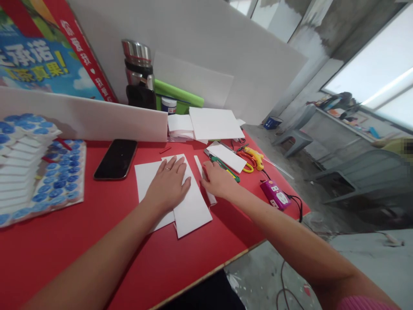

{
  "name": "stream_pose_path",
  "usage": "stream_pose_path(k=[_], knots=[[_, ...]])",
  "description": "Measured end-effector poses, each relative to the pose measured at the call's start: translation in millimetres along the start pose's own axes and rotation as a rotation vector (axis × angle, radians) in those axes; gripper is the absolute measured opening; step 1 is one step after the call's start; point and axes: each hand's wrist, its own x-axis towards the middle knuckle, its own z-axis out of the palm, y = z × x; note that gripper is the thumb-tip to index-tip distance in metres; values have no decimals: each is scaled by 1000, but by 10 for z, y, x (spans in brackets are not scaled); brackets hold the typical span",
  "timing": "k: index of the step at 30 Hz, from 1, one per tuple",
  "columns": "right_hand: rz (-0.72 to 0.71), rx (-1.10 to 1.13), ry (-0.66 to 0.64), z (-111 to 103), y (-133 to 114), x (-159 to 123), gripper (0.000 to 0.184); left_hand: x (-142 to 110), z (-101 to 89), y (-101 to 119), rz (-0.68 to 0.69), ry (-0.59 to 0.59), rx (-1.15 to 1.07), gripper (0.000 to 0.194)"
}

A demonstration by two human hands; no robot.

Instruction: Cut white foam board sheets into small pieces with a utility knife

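My left hand lies flat with its fingers stretched over a white board piece, which overlaps a second white board on the red table. My right hand is at a narrow white strip just right of the boards. Its fingers are curled down on the strip, and the fingertips are partly hidden. Close behind the right hand lies a green utility knife, partly under a small white board piece.
Right of my hands are yellow-handled scissors, a yellow glue gun and a purple power box. A phone and a white model with blue rosettes sit left. A steel flask and stacked white boards stand behind.
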Motion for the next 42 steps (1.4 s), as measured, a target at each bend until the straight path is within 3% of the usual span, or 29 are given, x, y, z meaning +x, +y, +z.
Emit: stream_pose_path(k=[6,10,13,16,19,20,23,26,28,31,34,37,42], knots=[[36,-27,-91,-57,227,-221,30,11,-25,10,-4,-24,-1,58],[-15,-42,-232,-4,537,-923,14,7,-31,5,-5,-20,-39,56],[-102,-137,-403,52,846,-1581,31,9,-29,5,-1,-20,-43,55],[-47,-258,-466,11,1030,-1925,34,14,-24,1,3,-13,-34,55],[24,-65,-309,-79,956,-1767,8,12,-12,-7,7,-7,-52,55],[29,64,-229,-94,884,-1627,16,9,-6,-10,8,-8,-66,55],[31,778,-74,-58,605,-1122,18,-1,7,-22,-2,21,-139,55],[153,1427,-190,27,351,-701,34,-10,-12,-50,-42,133,-282,56],[186,1574,-300,61,233,-515,40,-16,-48,-78,-107,232,-428,56],[174,1397,-344,79,108,-359,46,-34,-102,-114,-273,388,-671,58],[76,944,-228,90,-27,-309,62,-57,-111,-119,-406,489,-853,57],[5,587,-111,96,-160,-302,70,-67,-89,-106,-408,502,-961,53],[15,621,-116,119,-148,-252,67,-21,-110,-168,-375,672,-911,43]])
